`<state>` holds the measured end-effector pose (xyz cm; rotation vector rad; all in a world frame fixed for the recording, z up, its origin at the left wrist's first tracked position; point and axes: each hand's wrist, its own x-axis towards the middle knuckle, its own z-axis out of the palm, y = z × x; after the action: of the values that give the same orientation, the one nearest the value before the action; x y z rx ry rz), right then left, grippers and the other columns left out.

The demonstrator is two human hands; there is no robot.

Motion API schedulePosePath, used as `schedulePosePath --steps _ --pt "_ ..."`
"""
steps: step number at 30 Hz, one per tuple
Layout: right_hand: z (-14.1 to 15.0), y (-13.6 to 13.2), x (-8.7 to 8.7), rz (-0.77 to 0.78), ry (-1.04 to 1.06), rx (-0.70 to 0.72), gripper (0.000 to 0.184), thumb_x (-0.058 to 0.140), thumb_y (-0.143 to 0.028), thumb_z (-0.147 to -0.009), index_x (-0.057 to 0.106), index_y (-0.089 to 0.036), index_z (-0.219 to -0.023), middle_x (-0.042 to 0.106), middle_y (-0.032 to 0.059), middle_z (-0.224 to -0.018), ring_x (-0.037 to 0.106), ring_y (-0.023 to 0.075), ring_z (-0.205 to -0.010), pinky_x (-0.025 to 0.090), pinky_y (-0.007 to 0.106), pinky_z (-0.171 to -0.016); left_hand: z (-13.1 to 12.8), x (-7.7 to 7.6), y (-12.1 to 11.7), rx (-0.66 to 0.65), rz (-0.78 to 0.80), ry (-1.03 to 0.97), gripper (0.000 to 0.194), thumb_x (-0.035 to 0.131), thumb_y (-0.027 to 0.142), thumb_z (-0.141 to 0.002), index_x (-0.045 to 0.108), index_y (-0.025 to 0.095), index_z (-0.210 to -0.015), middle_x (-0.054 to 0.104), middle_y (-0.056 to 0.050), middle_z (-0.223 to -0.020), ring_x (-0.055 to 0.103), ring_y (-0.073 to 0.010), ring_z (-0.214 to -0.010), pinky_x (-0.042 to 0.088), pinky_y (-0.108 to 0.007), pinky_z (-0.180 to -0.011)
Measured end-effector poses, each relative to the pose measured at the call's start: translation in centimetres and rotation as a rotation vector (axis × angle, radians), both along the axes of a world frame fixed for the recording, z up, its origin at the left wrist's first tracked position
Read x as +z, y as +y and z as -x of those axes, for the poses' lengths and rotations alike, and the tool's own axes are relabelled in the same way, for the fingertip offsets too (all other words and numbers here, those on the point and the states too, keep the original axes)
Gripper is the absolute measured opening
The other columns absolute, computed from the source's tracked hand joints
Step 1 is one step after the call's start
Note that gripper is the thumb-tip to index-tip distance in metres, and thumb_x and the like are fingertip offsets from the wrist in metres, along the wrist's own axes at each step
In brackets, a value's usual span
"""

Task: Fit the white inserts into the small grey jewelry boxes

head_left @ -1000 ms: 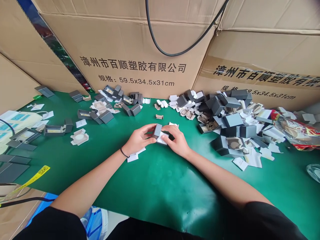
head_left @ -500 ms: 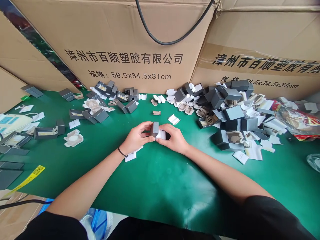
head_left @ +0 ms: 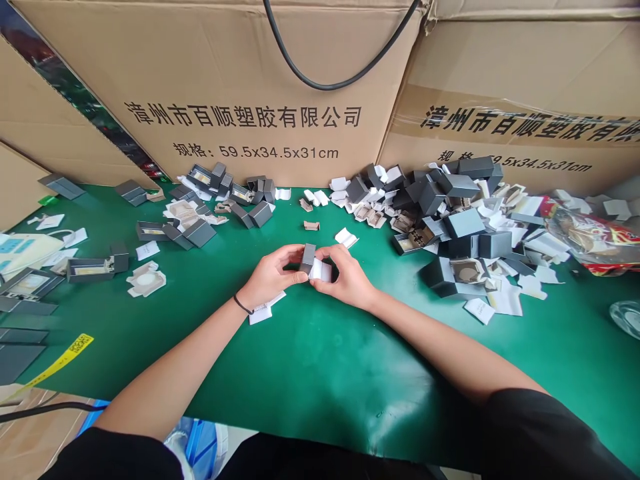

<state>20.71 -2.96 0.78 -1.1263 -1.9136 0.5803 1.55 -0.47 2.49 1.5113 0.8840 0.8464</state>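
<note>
Thumb and fingers of my left hand (head_left: 273,275) close round a small dark grey box (head_left: 308,257) above the middle of the green table. At its right side, my right hand (head_left: 346,277) pinches a white folded card insert (head_left: 321,270), which touches the box. Whether the insert sits partly inside the box I cannot tell. Below my left wrist lie white paper slips (head_left: 261,313). Just beyond my right hand rests a loose white folded card piece (head_left: 346,237).
A heap of dark boxes and white inserts (head_left: 463,223) covers the back right. More opened boxes (head_left: 197,230) lie at the left. Large cartons (head_left: 240,80) stand along the back under a hanging black cable (head_left: 325,87). A clear round object (head_left: 626,317) sits far right.
More of the white insert shows between my hands, and my right fingers are a little wider apart. The whole view has shifted slightly.
</note>
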Motion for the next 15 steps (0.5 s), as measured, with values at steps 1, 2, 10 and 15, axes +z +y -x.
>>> schedulePosePath --steps 1,2,10,15 --pt "0.0 0.06 -0.03 0.019 -0.001 0.003 0.031 0.066 -0.029 -0.067 0.052 -0.022 -0.094 0.062 0.0045 -0.097 0.054 0.0213 -0.094 0.046 0.035 -0.077 0.01 0.0 0.01 -0.001 0.001 0.013 0.061 0.077 0.034 -0.065 0.054 0.014 -0.118 0.06 -0.015 -0.12 0.056 -0.029 -0.111 0.046 -0.044 -0.094" --pt "-0.01 0.12 -0.06 0.043 0.003 0.005 0.03 0.067 -0.03 -0.067 0.052 -0.022 -0.093 0.062 0.0042 -0.097 0.054 0.0212 -0.093 0.046 0.035 -0.077 0.01 0.01 0.02 0.0 0.001 0.026 0.062 0.077 0.035 -0.065 0.054 0.014 -0.119 0.06 -0.015 -0.121 0.056 -0.029 -0.111 0.046 -0.044 -0.095" --pt "0.13 0.35 -0.04 0.078 -0.038 0.015 0.029 0.066 -0.026 -0.067 0.054 -0.02 -0.092 0.058 0.0045 -0.094 0.051 0.0215 -0.09 0.045 0.036 -0.079 -0.07 0.16 -0.09 0.007 0.014 0.057 0.066 0.077 0.037 -0.065 0.052 0.014 -0.122 0.057 -0.015 -0.125 0.054 -0.0299 -0.115 0.044 -0.046 -0.098" --pt "-0.02 0.32 -0.17 -0.143 -0.216 0.046 0.024 0.055 -0.025 -0.077 0.056 -0.018 -0.099 0.053 0.0087 -0.093 0.048 0.022 -0.086 0.045 0.037 -0.078 -0.3 0.39 -0.16 0.005 0.023 0.062 0.065 0.076 0.036 -0.065 0.051 0.014 -0.12 0.058 -0.016 -0.122 0.054 -0.0296 -0.115 0.044 -0.045 -0.097"
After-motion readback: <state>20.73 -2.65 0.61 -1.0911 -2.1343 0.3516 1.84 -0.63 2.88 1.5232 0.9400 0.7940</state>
